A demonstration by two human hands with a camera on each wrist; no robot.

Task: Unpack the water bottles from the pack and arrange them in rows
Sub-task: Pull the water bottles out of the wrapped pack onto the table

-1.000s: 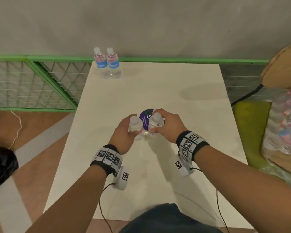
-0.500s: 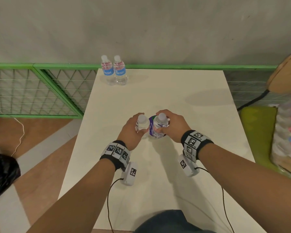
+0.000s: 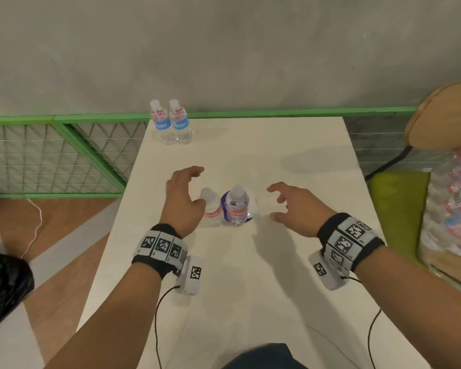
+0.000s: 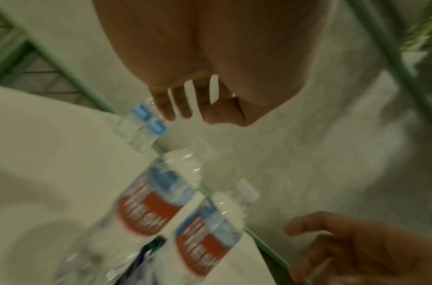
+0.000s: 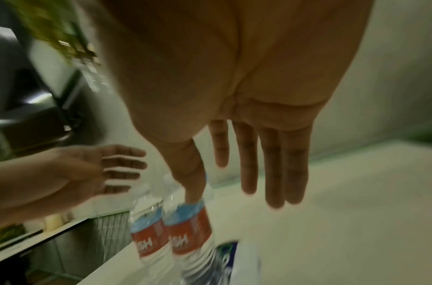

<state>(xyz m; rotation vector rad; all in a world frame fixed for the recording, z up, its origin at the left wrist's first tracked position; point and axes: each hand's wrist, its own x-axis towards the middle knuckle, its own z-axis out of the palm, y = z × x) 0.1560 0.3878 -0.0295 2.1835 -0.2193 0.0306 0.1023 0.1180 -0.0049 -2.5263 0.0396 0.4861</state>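
while both hands (image 3: 181, 198) (image 3: 298, 206) flank two bottles (image 3: 225, 209), bare table (image 3: 290, 155) surrounds them.

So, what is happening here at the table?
A person is unpacking water bottles onto a white table. Two bottles stand side by side in the middle, and both hands, the left hand and the right hand, are open beside them, holding nothing. Another pair of bottles stands at the far left corner. The pack waits on the right.

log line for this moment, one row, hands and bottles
left hand open, no grip | right hand open, no grip | two clear plastic red-label bottles upright mid white table | two blue-label bottles far edge
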